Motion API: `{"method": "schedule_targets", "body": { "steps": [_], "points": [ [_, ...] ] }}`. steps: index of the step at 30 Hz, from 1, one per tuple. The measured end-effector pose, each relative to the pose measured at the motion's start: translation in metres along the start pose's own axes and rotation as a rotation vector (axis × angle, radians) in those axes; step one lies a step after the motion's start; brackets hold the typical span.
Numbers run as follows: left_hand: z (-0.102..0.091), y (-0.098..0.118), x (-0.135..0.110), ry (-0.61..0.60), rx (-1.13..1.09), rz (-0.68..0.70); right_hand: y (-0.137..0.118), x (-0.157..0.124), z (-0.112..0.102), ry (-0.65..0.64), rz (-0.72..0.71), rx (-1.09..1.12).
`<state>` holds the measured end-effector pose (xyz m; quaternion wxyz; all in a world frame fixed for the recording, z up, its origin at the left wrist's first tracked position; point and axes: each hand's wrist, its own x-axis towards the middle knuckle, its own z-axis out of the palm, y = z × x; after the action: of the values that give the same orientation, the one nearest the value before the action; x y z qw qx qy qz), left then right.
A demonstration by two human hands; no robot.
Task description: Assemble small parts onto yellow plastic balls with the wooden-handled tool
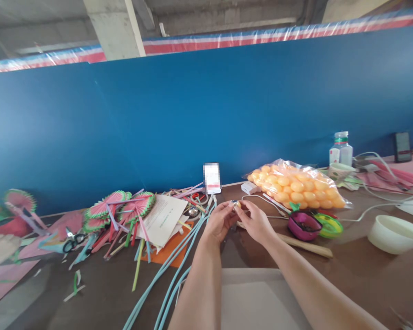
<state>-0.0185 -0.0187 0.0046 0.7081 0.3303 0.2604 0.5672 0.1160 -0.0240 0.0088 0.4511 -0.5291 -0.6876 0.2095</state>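
Observation:
Both my hands meet over the middle of the table, fingertips pinched together around a small shiny object (234, 203), partly silver and partly yellowish; its kind is too small to make out. My left hand (220, 222) grips it from the left, fingers curled. From the right, my right hand (256, 222) closes thumb and fingers on it. My fingers hide most of the object. Just beyond them, a phone (212, 178) with a lit screen stands upright against the blue partition. A pale flat board (254, 298) lies below my forearms.
Light-blue cables (179, 256) run left of my arm. Folded paper fans (137, 210), scissors (70, 240) and paper strips crowd the left. On the right are a bag of orange balls (296, 185), a purple container (304, 227), a wooden stick (306, 246), a white bowl (395, 236) and bottles (341, 149).

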Motion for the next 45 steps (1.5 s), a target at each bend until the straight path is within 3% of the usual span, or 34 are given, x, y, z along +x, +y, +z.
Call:
{"method": "schedule_targets", "body": {
  "steps": [45],
  "points": [
    [0.0017, 0.0051, -0.0013, -0.039, -0.016, 0.024, -0.0054, -0.0037, 0.0027, -0.03, 0.011, 0.132]
  ]
}}
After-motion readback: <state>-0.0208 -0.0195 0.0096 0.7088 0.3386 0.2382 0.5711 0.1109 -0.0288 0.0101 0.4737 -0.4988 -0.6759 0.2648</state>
